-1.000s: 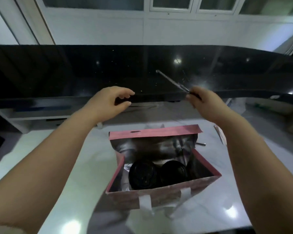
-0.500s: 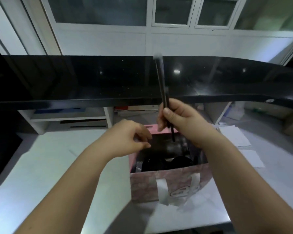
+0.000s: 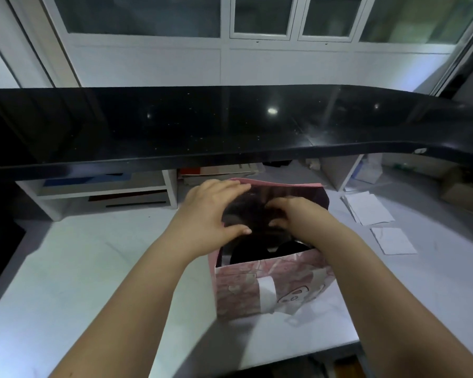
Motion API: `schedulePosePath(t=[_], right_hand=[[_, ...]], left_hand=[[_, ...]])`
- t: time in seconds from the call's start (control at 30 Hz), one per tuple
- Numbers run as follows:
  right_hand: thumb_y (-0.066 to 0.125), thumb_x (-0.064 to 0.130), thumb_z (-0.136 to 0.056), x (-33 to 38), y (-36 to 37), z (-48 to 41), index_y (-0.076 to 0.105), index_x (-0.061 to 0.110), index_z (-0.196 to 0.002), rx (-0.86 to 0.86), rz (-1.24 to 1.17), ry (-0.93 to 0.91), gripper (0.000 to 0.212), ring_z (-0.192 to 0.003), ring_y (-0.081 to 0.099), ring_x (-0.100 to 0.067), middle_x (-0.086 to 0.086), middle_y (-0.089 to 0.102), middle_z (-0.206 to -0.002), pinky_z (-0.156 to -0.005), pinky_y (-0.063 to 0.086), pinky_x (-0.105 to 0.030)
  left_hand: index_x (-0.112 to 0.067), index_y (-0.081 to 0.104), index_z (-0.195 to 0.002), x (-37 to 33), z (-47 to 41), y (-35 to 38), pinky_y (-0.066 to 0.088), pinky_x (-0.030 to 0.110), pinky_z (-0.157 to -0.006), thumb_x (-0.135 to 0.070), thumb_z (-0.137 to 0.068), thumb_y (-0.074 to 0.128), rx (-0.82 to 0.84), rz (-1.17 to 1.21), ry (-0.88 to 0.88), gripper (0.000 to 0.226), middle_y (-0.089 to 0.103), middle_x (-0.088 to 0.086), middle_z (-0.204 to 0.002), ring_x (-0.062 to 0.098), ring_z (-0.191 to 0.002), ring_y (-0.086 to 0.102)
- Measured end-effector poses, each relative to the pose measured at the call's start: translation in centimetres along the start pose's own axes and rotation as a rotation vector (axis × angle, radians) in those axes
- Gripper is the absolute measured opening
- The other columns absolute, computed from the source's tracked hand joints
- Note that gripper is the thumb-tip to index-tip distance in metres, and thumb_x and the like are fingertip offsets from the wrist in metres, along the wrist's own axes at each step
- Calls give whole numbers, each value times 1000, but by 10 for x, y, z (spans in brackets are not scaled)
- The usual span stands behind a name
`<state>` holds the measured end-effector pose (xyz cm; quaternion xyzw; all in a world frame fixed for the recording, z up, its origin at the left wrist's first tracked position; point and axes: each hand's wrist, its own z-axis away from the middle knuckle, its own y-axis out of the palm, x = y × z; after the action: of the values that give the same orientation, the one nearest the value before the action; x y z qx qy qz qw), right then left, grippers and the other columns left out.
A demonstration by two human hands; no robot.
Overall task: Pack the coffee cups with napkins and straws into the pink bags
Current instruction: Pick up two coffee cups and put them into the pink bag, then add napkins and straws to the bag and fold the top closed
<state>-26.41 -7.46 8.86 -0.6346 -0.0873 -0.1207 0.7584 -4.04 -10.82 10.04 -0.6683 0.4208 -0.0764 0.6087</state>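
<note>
Pink bag [image 3: 268,285] stands open near the table's [image 3: 93,268] front edge, two dark-lidded cups [image 3: 246,251] inside. Left hand [image 3: 210,214], grip spread, holds the bag's left rim; right hand [image 3: 292,214] curls inside the mouth directly above the cups, its pinch unclear.

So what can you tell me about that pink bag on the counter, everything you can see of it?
The pink bag stands upright and open on the white counter, looking like printed paper with a pale cartoon pattern and white strap handles hanging down its near side. Its lining looks dark and shiny. Two round black lids show inside. The far wall rises as a taller pink flap. The left hand rests on the left rim with fingers on that flap; the right hand reaches into the opening.
</note>
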Motion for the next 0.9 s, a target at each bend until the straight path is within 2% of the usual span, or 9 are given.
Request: schedulePosePath(t=[0.17, 0.27, 0.37, 0.43, 0.53, 0.6, 0.67, 0.8, 0.9], right_hand=[[66, 31, -88, 7, -26, 26, 57, 38, -127, -140, -58, -45, 41, -104, 60, -18, 6, 65, -119, -85, 48, -32], [68, 28, -86, -1, -44, 46, 61, 35, -121, -251, -87, -34, 36, -103, 59, -20, 3, 65, -115, -87, 48, -35], [69, 26, -87, -20, -56, 66, 62, 32, -120, -348, -104, 46, 34, -105, 58, -18, 7, 64, -118, -87, 48, -34], [69, 27, -88, -36, -61, 77, 62, 32, -121, -389, -106, 97, 34, -106, 58, -14, 10, 64, -119, -84, 43, -27], [71, 28, -87, -63, -73, 90, 63, 29, -121, -411, -106, 174, 35, -103, 57, -7, 10, 65, -118, -84, 41, -24], [71, 26, -87, -84, -82, 98, 64, 29, -120, -435, -109, 234, 34, -105, 59, -13, 8, 65, -118, -88, 47, -30], [71, 24, -87, -106, -89, 106, 63, 30, -119, -470, -94, 303, 34, -102, 58, -15, 6, 63, -120, -85, 48, -30], [73, 23, -85, -157, -95, 126, 65, 27, -116, -552, -60, 391, 32, -93, 52, -13, 2, 64, -118, -78, 39, -26], [72, 22, -86, -200, -95, 137, 65, 25, -116, -578, -20, 403, 31, -108, 54, -18, 3, 63, -121, -85, 42, -28]], left_hand=[[-38, 52, -132, -19, -17, -5, 30, 39, -98, -58, -89, 50, -92, -145, 47, 48, 58, -11, -124, 16, -119, 42], [-36, 59, -127, -37, -31, -6, 31, 38, -91, -53, -92, 48, -135, -199, 80, 40, 60, -8, -114, 19, -112, 43], [-34, 57, -129, -61, -48, -2, 33, 38, -92, -48, -93, 51, -103, -166, 124, 39, 59, -6, -118, 20, -115, 45], [-32, 55, -131, -81, -65, 4, 35, 40, -95, -45, -93, 51, -48, -190, 184, 41, 57, -4, -124, 22, -119, 46], [-28, 54, -130, -114, -95, 16, 38, 42, -91, -42, -93, 49, 9, -272, 298, 40, 57, 1, -123, 26, -116, 49], [-24, 54, -128, -136, -115, 28, 39, 42, -89, -38, -93, 49, 45, -346, 361, 39, 57, 2, -121, 27, -113, 50], [-23, 53, -128, -158, -133, 41, 41, 43, -90, -37, -94, 49, 75, -401, 407, 37, 56, 3, -120, 27, -110, 51], [-22, 53, -127, -207, -167, 76, 42, 46, -90, -34, -94, 48, 123, -433, 444, 36, 56, 6, -120, 29, -108, 51], [-21, 52, -127, -247, -193, 107, 38, 46, -88, -28, -92, 48, 145, -439, 448, 36, 54, 7, -121, 30, -110, 48]])
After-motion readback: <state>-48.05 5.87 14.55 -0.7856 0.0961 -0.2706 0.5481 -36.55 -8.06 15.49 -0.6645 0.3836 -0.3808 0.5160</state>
